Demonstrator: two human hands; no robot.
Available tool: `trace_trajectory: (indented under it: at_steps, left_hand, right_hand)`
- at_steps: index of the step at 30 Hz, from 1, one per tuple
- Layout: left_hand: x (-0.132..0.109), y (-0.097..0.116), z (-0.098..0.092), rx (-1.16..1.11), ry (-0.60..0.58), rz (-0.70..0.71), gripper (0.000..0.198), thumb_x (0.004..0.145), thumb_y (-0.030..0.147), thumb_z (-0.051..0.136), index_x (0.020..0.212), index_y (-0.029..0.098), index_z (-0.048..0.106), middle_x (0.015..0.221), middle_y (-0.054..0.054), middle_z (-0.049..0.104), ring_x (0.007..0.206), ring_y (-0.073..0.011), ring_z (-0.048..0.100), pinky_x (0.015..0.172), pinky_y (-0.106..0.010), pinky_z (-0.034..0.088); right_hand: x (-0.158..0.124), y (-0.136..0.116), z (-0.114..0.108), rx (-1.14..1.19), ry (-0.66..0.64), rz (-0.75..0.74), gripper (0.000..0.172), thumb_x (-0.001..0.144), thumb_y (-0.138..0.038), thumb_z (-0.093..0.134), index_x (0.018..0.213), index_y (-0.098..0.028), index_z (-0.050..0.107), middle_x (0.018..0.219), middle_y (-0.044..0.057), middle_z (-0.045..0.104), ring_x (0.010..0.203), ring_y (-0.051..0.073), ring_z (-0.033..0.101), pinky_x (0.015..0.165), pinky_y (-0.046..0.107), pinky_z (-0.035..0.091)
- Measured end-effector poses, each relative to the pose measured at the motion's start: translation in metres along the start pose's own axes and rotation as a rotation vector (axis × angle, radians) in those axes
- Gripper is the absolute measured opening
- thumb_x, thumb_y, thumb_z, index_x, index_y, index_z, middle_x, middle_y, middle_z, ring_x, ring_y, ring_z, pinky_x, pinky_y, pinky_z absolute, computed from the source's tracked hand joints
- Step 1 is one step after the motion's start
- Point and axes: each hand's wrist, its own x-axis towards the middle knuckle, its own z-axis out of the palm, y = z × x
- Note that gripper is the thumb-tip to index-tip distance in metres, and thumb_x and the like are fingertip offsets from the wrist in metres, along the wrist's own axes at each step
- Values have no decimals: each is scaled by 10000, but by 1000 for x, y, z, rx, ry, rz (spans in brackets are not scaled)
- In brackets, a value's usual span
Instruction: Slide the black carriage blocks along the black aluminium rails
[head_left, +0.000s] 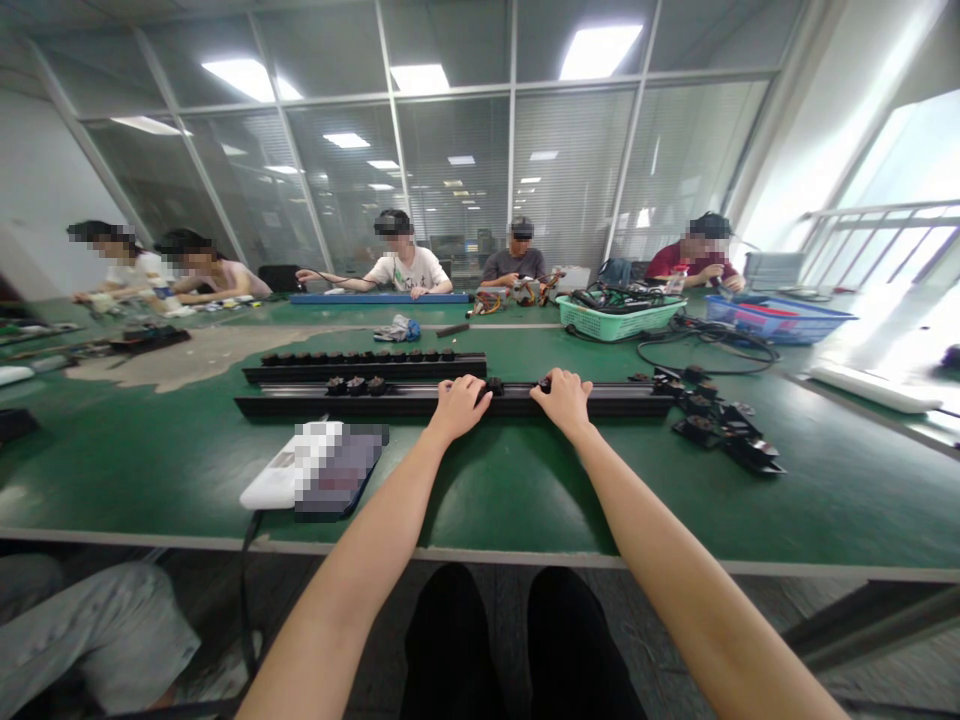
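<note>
Both hands on the near rail, crowded at the right end

Near rail [300, 406] lies crosswise in front of me on the green tabletop [495, 480]. My left hand [461, 400] is half curled over its middle; can't tell if it pinches anything. My right hand [564, 395] is just beside, thumb and index bent around a small black part [545, 384]; can't see whether it's gripped. 1 more black part [493, 386] sits between my hands, 3 black wheels [355, 385] further left on the rail.

Clutter: far rail [367, 372] runs close behind, topped with a row of similar parts, so little room there. Loose parts pile [701, 408] crowds the right end. White device [274, 480] and dark phone [360, 470] sit in front of the rail's left half, near my left forearm. Beyond: grey-blue cloth [397, 328], green basket [622, 320] of cables, blue basket [795, 325], black cable coil [720, 358]. 5 co-workers across the tabletop, well apart from my hands.
</note>
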Motion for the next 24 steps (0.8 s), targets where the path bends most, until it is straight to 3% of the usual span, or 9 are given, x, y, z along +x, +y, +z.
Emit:
trace_trajectory:
  at_steps: [13, 24]
  left_hand:
    - [0, 4, -6, 9, -49, -23, 316, 1079, 397, 428, 1233, 210, 632, 1329, -106, 662, 1245, -258, 586, 1045, -424, 390]
    - [0, 3, -6, 6, -46, -24, 305, 1080, 389, 436, 1238, 211, 626, 1343, -103, 661, 1264, -257, 584, 1056, -426, 383]
  right_hand:
    - [-1, 0, 1, -38, 15, -43, 320, 960, -352, 480, 1116, -122, 640, 1208, 199, 666, 1139, 335, 530, 979, 454, 313]
    - [-2, 2, -7, -95, 4, 17, 352, 958, -360, 462, 1141, -112, 633, 1223, 218, 657, 1163, 353, 527, 989, 463, 315]
